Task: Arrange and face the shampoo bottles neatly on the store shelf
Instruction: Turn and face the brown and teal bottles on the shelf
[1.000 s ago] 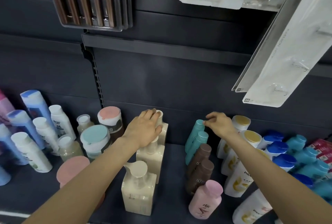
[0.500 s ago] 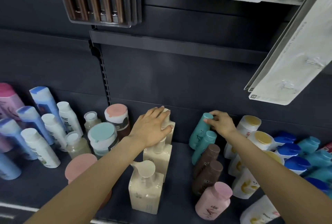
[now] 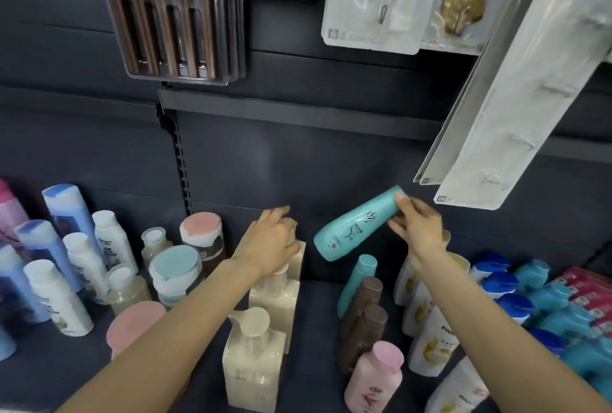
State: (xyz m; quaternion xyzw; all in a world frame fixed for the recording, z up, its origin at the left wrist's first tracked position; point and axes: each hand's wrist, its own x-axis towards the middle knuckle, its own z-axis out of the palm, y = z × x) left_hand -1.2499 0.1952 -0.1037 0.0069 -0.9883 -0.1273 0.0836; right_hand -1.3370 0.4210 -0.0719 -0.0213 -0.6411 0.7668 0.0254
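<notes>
Head view: right hand point(image 3: 418, 234) grips lifted teal bottle point(image 3: 356, 224); left hand point(image 3: 268, 242) rests on cream bottle point(image 3: 295, 255).

A teal plastic shampoo bottle point(image 3: 356, 224) is lifted off the dark shelf point(image 3: 318, 313), tilted, cap end toward two o'clock, printed label facing outward.

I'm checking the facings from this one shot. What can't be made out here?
- Rearmost cream pump bottle, head view: the left hand covers its top.
- Teal bottle cap: hidden by the right hand; label print too small to read.
- Red packs: cut off by the right edge.
</notes>
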